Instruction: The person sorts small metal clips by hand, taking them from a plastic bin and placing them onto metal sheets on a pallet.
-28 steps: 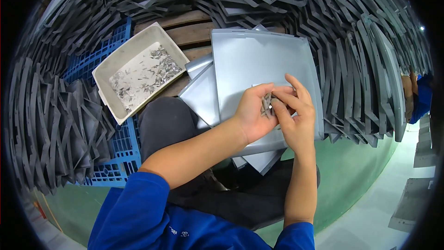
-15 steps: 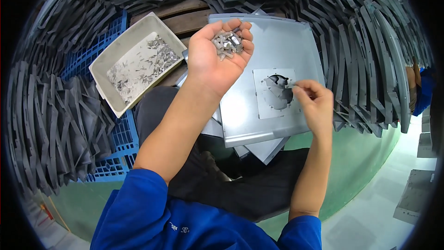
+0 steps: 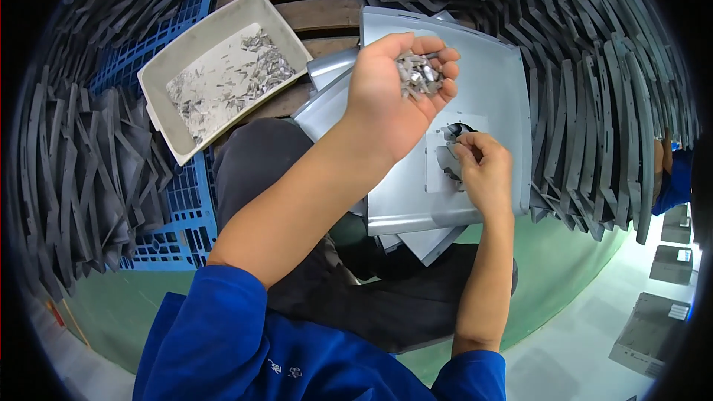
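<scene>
My left hand is cupped palm up, fingers curled round a heap of small grey metal pieces. It is held above the left part of a shiny sheet-metal panel. Toward the panel's middle, a paler square area surrounds a dark, irregular cutout. My right hand is at the right side of this cutout, thumb and fingertips pinched together at its edge. Whatever is between those fingertips is too small to make out. Part of the cutout is hidden behind the right hand.
A cream plastic tray with loose metal bits stands at the left on wooden boards. Stacks of grey bent metal panels rise all round. A blue plastic pallet lies at left. Another person's blue sleeve shows far right.
My left hand has moved right, farther over the panel, still holding the metal pieces. My right hand has come left and down to the cutout's edge. The view has shifted a little.
</scene>
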Demonstrator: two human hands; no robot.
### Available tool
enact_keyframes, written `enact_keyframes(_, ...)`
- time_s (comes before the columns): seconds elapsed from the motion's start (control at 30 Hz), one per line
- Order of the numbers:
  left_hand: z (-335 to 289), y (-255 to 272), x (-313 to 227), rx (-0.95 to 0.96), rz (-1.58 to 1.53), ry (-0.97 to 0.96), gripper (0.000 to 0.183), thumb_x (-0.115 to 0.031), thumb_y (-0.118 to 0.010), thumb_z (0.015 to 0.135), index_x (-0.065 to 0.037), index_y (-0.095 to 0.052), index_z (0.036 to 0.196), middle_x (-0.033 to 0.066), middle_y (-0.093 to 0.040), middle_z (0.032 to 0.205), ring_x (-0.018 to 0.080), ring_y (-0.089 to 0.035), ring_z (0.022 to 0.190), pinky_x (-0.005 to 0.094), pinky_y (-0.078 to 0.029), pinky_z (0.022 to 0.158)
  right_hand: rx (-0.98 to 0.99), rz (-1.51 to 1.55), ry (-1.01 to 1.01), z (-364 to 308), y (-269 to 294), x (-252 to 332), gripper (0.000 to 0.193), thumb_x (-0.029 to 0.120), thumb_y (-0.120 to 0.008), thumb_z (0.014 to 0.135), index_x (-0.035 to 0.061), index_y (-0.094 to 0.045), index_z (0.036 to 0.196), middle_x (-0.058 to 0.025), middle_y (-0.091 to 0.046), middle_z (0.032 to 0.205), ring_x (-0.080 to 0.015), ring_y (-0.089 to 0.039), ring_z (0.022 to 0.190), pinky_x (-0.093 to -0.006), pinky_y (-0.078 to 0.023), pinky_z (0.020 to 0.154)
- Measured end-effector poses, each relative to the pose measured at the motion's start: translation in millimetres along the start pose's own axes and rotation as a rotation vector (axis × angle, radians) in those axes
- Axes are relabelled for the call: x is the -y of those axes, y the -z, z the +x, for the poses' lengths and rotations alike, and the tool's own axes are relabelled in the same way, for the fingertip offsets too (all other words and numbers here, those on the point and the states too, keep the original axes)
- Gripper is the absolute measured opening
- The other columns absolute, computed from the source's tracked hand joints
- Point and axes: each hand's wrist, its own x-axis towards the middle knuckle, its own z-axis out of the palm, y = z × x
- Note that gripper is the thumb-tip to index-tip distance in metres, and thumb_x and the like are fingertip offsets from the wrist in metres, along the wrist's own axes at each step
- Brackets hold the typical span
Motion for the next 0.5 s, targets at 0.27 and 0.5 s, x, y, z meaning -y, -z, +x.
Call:
enact_keyframes(0.27,-2.4,-2.8,2.7,-0.028,0.033,-0.025,0.025,-0.018,-0.044,0.095,0.004,-0.055,0.100,0.0178,-0.060,0.101,0.0236,-0.058,0.084,0.0339,-0.051,0.076,-0.001,-0.084,0.044,-1.5,3.9,5.0,0.008,-0.001,-0.067,0.075,-0.0015,-0.066,0.084,-0.0129,-0.064,0.077,-0.0259,-0.061,0.064,-0.0341,-0.048,0.062)
enact_keyframes(0.5,-3.2,-2.0,5.5,-0.022,0.050,-0.025,0.025,-0.018,-0.044,0.094,0.004,-0.054,0.101,0.0174,-0.060,0.100,0.0232,-0.058,0.083,0.0338,-0.051,0.075,-0.003,-0.077,0.066,-2.5,3.1,5.9,0.010,-0.001,-0.068,0.074,-0.0001,-0.067,0.084,-0.0124,-0.065,0.077,-0.0271,-0.062,0.066,-0.0352,-0.048,0.063)
